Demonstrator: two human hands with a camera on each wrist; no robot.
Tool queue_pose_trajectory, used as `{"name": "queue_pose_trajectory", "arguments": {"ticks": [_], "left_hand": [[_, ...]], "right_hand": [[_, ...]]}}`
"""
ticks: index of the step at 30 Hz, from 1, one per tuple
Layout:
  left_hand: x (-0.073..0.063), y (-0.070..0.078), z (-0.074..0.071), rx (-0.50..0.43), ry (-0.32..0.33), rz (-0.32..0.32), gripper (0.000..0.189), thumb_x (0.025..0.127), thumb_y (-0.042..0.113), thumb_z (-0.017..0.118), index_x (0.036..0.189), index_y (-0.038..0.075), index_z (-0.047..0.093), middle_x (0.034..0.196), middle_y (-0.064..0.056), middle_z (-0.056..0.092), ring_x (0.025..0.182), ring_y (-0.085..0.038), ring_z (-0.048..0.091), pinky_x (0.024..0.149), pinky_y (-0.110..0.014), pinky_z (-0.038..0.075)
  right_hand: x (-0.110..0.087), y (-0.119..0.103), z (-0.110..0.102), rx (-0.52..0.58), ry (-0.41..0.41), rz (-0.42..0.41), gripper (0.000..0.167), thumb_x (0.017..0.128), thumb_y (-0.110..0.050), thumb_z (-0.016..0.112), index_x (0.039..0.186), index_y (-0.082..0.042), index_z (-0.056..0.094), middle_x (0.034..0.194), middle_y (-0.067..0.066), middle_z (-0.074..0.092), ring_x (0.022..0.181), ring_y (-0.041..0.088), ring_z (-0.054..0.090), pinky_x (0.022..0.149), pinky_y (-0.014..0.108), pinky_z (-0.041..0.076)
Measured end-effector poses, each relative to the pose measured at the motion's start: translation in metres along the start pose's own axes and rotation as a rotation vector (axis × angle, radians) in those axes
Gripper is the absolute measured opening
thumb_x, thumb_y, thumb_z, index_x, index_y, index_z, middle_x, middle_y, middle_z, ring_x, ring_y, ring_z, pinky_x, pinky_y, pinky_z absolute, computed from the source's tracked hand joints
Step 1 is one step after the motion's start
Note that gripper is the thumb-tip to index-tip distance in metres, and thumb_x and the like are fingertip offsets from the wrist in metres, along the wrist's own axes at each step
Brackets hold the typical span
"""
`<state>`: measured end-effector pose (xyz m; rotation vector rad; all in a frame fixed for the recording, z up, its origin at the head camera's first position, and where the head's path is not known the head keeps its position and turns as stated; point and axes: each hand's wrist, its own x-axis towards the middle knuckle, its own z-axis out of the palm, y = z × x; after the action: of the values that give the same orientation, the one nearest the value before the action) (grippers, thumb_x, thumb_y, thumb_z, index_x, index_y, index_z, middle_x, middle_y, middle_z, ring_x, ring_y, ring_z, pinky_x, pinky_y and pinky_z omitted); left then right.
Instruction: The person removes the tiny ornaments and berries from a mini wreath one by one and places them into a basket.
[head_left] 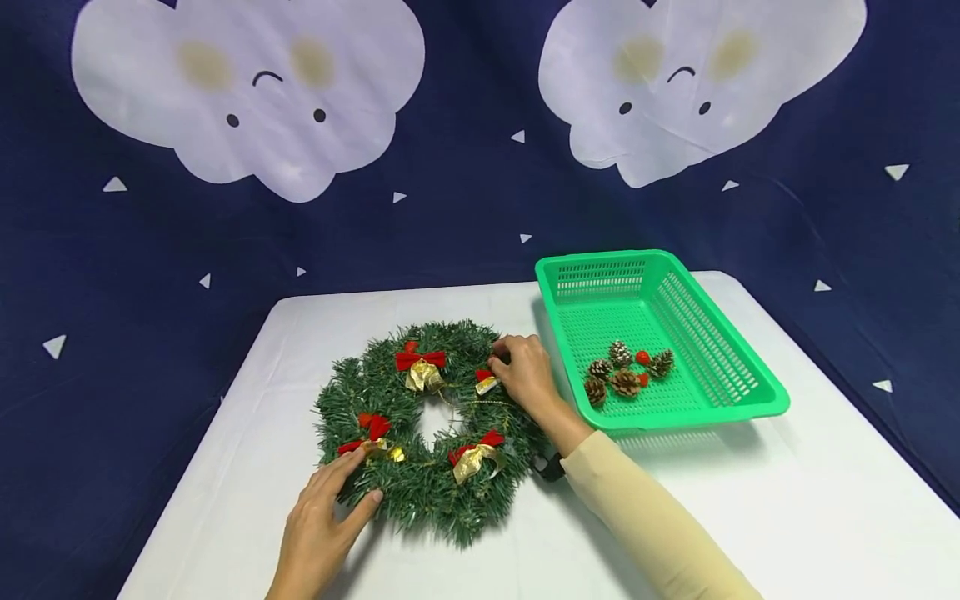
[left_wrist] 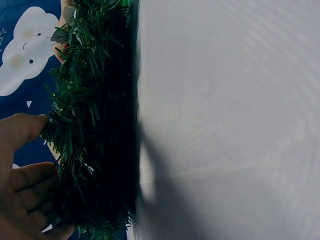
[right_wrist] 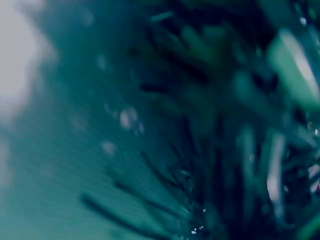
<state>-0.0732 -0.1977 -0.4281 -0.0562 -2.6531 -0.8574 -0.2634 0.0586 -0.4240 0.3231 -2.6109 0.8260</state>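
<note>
A green artificial wreath [head_left: 450, 500] lies on the white table, bearing red bows with gold ribbon, such as the upper bow [head_left: 422, 362] and the lower right bow [head_left: 480, 454]. At its lower left edge, my left hand [head_left: 318, 517] rests with thumb and fingers apart, fingertips by another red bow [head_left: 375, 427]. In the left wrist view, the fingers [left_wrist: 32, 187] touch the green tips. My right hand [head_left: 525, 371] bends its fingers over the wreath's upper right, beside a small red and gold bow [head_left: 486, 382]. Whether it pinches anything is hidden. The right wrist view is blurred greenery.
A green plastic basket [head_left: 765, 400] stands right of the wreath, holding several pine cones [head_left: 626, 383] and small red balls [head_left: 642, 357]. The white tablecloth [head_left: 247, 500] extends around the wreath. Behind it hangs a dark blue cloth [head_left: 465, 233] printed with clouds.
</note>
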Motion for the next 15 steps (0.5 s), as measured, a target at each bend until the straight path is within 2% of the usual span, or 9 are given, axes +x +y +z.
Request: {"name": "queue_pose_trajectory", "arguments": {"ticks": [8,15], "left_hand": [[0.0011,0.0022,0.0007,0.001,0.006,0.021,0.057,0.077,0.025,0.077,0.13,0.014,0.058,0.128,-0.01,0.061,0.119,-0.035,0.054,0.09,-0.058,0.046],[-0.0009,0.0018,-0.0019,0.003,0.011,0.004,0.057,0.077,0.026,0.077,0.13,0.014,0.058,0.128,-0.01,0.061,0.12,-0.035,0.054,0.092,-0.058,0.045]], "right_hand": [[-0.0032,0.0071,0.0014,-0.027,-0.006,-0.005,0.02,0.081,-0.019,0.073,0.098,-0.01,0.072,0.09,0.007,0.072,0.084,0.026,0.057,0.075,0.041,0.049],[-0.0027,0.003,0.0023,-0.028,-0.016,-0.035,0.02,0.081,-0.02,0.073,0.099,-0.01,0.073,0.091,0.006,0.072,0.085,0.025,0.057,0.076,0.041,0.049]]}}
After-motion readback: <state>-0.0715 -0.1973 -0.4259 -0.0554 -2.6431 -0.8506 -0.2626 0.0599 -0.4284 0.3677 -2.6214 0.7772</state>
